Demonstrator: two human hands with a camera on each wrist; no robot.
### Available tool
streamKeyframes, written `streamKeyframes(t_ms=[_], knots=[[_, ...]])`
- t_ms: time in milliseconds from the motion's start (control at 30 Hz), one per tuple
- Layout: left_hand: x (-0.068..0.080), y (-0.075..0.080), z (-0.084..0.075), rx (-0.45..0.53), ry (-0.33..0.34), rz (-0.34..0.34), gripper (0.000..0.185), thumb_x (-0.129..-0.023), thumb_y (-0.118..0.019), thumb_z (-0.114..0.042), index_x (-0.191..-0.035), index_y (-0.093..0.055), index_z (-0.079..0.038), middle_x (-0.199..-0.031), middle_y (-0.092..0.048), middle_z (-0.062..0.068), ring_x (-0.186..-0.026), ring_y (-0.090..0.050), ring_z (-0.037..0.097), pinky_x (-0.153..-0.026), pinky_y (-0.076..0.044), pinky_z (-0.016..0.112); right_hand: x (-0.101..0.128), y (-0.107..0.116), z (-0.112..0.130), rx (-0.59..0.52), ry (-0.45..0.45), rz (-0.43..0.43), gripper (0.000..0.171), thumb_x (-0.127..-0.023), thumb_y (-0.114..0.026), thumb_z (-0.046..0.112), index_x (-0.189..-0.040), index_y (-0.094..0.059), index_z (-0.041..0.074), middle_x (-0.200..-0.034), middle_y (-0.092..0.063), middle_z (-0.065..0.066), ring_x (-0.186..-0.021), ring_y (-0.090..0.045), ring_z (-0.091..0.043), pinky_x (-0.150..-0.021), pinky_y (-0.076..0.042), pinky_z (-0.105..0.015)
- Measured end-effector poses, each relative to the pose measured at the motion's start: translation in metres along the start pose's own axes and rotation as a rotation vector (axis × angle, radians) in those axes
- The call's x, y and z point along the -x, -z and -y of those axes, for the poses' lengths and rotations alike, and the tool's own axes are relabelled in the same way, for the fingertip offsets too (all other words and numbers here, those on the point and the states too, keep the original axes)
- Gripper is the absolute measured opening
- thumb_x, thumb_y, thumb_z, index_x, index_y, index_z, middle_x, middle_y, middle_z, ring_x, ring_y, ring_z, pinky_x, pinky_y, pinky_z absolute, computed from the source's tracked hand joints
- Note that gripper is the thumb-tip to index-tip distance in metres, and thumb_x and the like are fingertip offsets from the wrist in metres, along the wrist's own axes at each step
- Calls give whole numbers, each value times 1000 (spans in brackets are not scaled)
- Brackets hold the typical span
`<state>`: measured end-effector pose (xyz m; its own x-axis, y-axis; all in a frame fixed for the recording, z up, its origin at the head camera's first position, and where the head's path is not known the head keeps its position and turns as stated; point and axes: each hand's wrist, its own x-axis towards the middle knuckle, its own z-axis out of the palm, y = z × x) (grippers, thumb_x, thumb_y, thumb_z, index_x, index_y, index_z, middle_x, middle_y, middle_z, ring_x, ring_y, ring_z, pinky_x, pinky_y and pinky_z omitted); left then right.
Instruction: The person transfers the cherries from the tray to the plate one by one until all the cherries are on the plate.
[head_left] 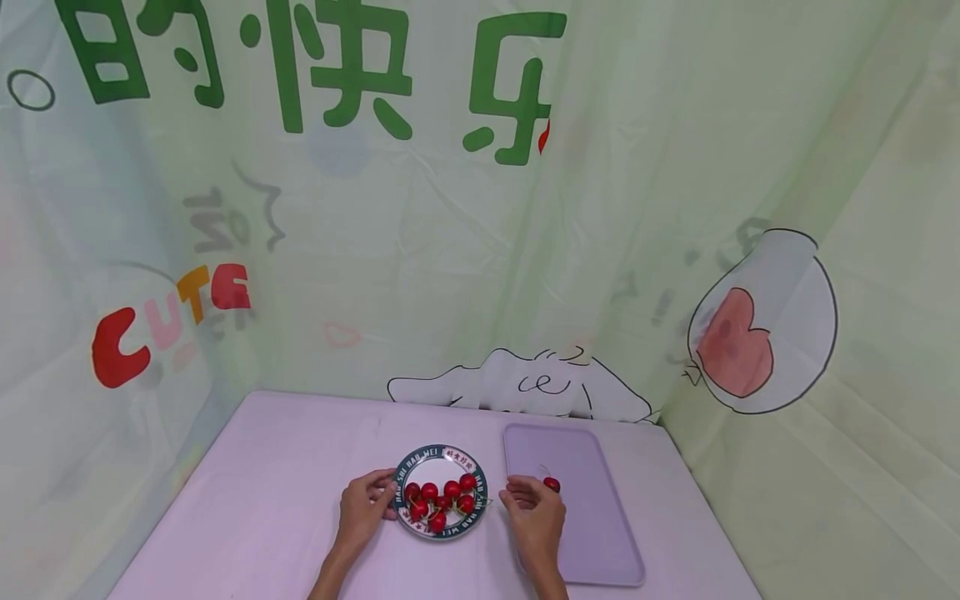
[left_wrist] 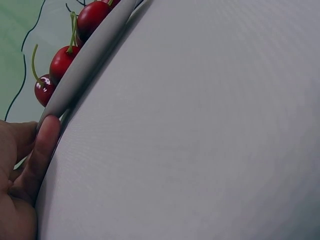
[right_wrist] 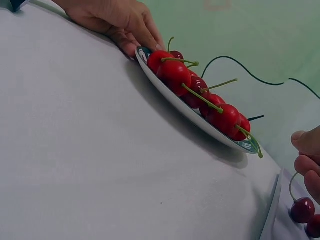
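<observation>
A small plate [head_left: 427, 454] with a dark lettered rim holds several red cherries [head_left: 442, 500] on green stems. My left hand [head_left: 366, 507] grips its left rim; a fingertip [left_wrist: 42, 145] presses under the plate's edge [left_wrist: 85, 60], beside the cherries [left_wrist: 62, 60]. My right hand [head_left: 532, 510] hovers over the left edge of a lilac tray [head_left: 592, 533], fingers loosely curled. One cherry [head_left: 552, 484] lies on the tray just past its fingertips [right_wrist: 307, 162]. In the right wrist view that cherry [right_wrist: 302, 210] rests on the tray [right_wrist: 280, 227] with its stem rising toward the fingers, a second one partly cut off beside it.
Plate and tray sit side by side on a pale lilac table [head_left: 262, 500]. A green printed cloth [head_left: 450, 250] hangs behind and on both sides of the table, close to its edges.
</observation>
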<state>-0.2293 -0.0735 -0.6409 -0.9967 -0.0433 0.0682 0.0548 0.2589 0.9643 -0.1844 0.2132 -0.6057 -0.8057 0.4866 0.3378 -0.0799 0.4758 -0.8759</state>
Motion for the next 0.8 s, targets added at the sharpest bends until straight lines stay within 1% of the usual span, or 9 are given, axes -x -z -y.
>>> streamKeyframes(t_ms=[33,100,233,267,333,433,567,700,800], knots=[[0,0,0,-3,-10,2,33,-105,-70,-5,-138,-72,-2,-110,-76,15,-61,-71,12,-59,-63,23,-1,0,0,4,-2,-2,25,-81,-94,-1,-103,-85,9,-91,-83,-4,-77,-74,-7,-70,-61,-14],[0,0,0,1,-4,-1,34,-104,-71,-5,-138,-72,-2,-110,-76,15,-61,-71,12,-59,-64,23,-2,1,-1,22,-13,-5,26,-81,-94,0,-103,-85,10,-91,-83,-3,-76,-73,-6,-69,-60,-13],[0,-1,1,-17,-1,-4,34,-105,-70,-5,-139,-72,-2,-110,-76,14,-62,-70,12,-59,-63,23,-4,5,2,19,-28,5,26,-82,-93,-2,-104,-85,8,-93,-83,-4,-77,-73,-7,-71,-61,-14],[0,-1,2,-17,11,-7,34,-105,-71,-6,-139,-72,-4,-111,-76,13,-63,-70,12,-59,-63,23,-4,6,4,19,-29,6,26,-82,-93,-2,-104,-84,8,-93,-83,-5,-78,-73,-7,-71,-61,-14],[0,-1,1,-24,6,-6,34,-106,-70,-6,-139,-72,-4,-111,-76,13,-63,-70,13,-59,-63,23,-5,8,6,20,-29,6,26,-82,-92,-2,-105,-84,8,-95,-83,-6,-79,-73,-8,-72,-61,-14],[0,-1,1,-26,-6,-4,34,-106,-70,-7,-139,-71,-3,-111,-76,13,-63,-71,14,-59,-63,22,-6,11,8,23,-15,-2,25,-82,-91,-3,-105,-84,7,-96,-83,-7,-79,-72,-7,-72,-59,-13],[0,-1,0,-23,0,-5,34,-106,-70,-7,-139,-72,-3,-111,-76,14,-62,-71,14,-59,-63,22,-9,12,5,33,5,-11,27,-81,-90,-6,-105,-85,6,-95,-84,-7,-78,-70,-4,-71,-57,-12],[1,-1,-1,-23,7,-5,33,-106,-70,-7,-139,-72,-4,-111,-76,14,-62,-70,14,-59,-63,22,-13,12,-1,64,23,-19,29,-80,-91,-6,-104,-86,9,-93,-84,-5,-77,-68,-2,-72,-56,-11],[2,-1,-1,-19,-2,-4,33,-106,-70,-6,-139,-72,-3,-111,-76,14,-64,-70,13,-59,-63,22,-16,11,-5,85,38,-21,30,-78,-92,-6,-103,-86,10,-93,-84,-5,-76,-67,-3,-72,-55,-12]])
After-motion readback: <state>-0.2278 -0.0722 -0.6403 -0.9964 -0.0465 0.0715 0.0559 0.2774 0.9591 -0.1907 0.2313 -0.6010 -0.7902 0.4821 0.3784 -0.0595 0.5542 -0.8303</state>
